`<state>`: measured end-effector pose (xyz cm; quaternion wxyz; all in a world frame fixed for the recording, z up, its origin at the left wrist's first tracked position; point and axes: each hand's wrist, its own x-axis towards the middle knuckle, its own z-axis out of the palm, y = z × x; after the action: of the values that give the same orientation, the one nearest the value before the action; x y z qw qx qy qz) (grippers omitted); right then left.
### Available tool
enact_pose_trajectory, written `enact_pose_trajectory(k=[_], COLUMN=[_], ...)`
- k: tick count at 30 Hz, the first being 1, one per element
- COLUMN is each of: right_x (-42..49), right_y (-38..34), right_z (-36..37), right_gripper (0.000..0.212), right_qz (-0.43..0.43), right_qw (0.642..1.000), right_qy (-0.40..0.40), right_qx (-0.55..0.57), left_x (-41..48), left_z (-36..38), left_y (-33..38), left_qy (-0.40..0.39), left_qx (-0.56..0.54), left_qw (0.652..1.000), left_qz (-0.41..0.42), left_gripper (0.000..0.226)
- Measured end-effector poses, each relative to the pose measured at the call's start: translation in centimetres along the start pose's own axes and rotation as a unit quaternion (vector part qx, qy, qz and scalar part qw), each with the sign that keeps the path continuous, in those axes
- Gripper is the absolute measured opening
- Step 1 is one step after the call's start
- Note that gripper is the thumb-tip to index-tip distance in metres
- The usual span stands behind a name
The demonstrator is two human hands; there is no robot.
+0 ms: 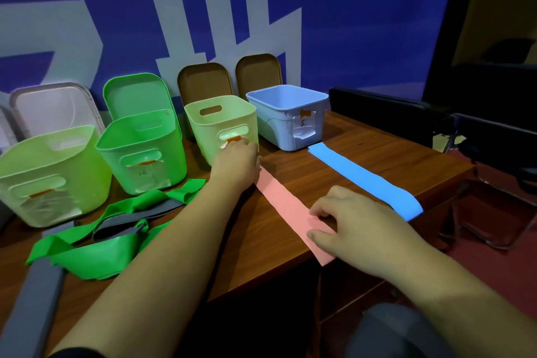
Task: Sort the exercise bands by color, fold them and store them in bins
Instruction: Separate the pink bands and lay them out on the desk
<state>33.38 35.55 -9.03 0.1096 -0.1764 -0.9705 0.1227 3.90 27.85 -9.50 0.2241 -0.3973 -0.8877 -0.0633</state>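
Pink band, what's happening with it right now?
A person has the pink band laid flat on the table. The left hand rests on its far end by the pale green bin, and the right hand pinches its near end. The blue band lies flat beside it, before the blue bin. To the left, green bands and grey bands lie tangled, unsorted.

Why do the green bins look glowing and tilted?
Head view: the wide lens bows the edges, so the leftmost pale green bin leans outward; the bright green bin is oversaturated, its rim haloed; below the wooden table is deep shadow.
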Motion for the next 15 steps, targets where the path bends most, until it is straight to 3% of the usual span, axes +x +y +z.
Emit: enact_pose_trajectory(k=[6,15], right_x=[2.2,7.1], right_y=[-4.4,-13.6], right_z=[-0.1,3.8], right_gripper=[0.026,0.024], right_qz=[-0.019,-0.113], right_qw=[0.997,0.989], right_qy=[0.023,-0.019], right_qx=[0.064,0.088], left_x=[-1.2,-11.0], left_z=[-6.2,-11.9], left_y=[-3.6,-15.4], left_qy=[-0.127,-0.258], left_qx=[-0.069,0.009], left_qw=[0.989,0.966], left_qz=[-0.034,0.003], left_gripper=[0.017,0.016])
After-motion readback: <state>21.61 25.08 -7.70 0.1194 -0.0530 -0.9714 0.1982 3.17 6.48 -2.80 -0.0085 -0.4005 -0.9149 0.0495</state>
